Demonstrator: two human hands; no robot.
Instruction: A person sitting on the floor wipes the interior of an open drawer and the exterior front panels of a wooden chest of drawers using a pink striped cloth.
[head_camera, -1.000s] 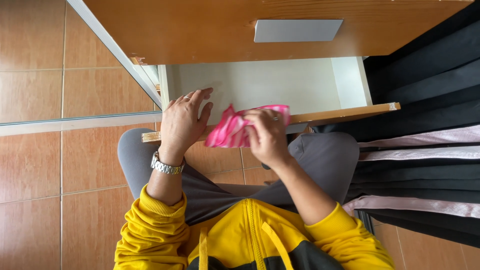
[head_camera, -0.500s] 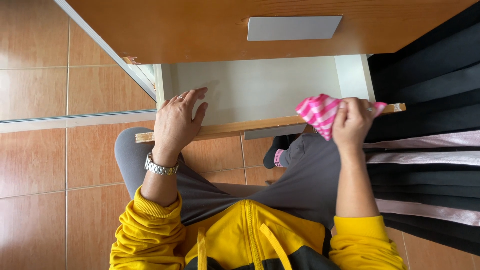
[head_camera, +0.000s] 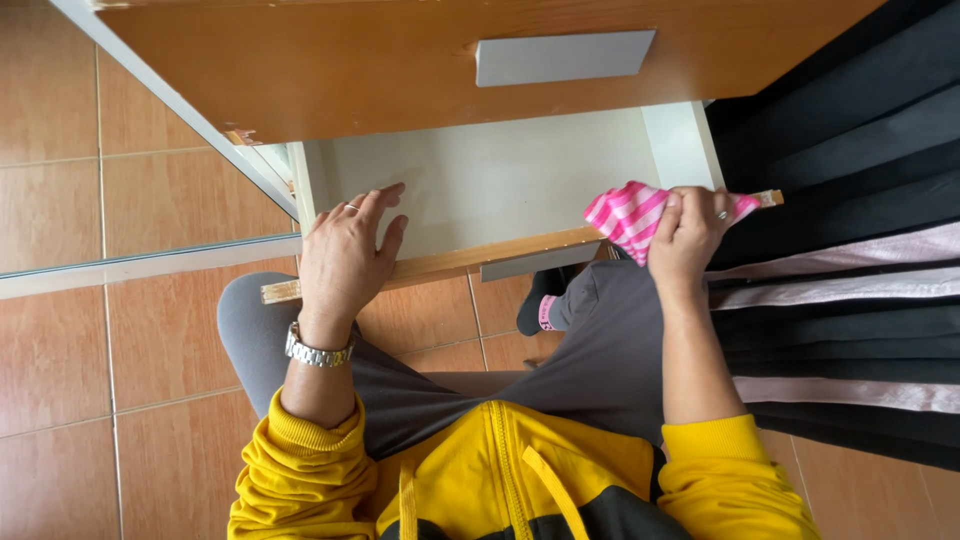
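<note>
Head view, looking straight down at two hands over one open drawer (head_camera: 480, 180). Right hand (head_camera: 690, 235) closed around a pink and white striped cloth (head_camera: 625, 215), fingers curled over it with thumb side toward the drawer front; most of the cloth bunched out to the left of the knuckles, a small pink tip poking past the hand on the right. Cloth pressed against the front edge of the drawer at its right corner, partly over the wooden rim. Left hand (head_camera: 345, 255) spread flat and holding nothing, fingers apart, resting on the front edge near the drawer's left corner, fingertips reaching over the pale inside.

Counted: one cloth, one open drawer, one closed drawer front (head_camera: 400, 60) above with one flat grey handle (head_camera: 565, 57), a second grey handle (head_camera: 540, 262) under the open drawer's front edge. One metal wristwatch (head_camera: 318, 350) on the left wrist, one ring on each hand.

Back of the drawer hidden beneath the closed front above. Far part of the cloth covered by the right hand, so full shape unclear. Right drawer side partly lost against dark pleated fabric (head_camera: 850, 200) with pale stripes. Yellow sleeves (head_camera: 300, 470) cut off at the bottom edge.
</note>
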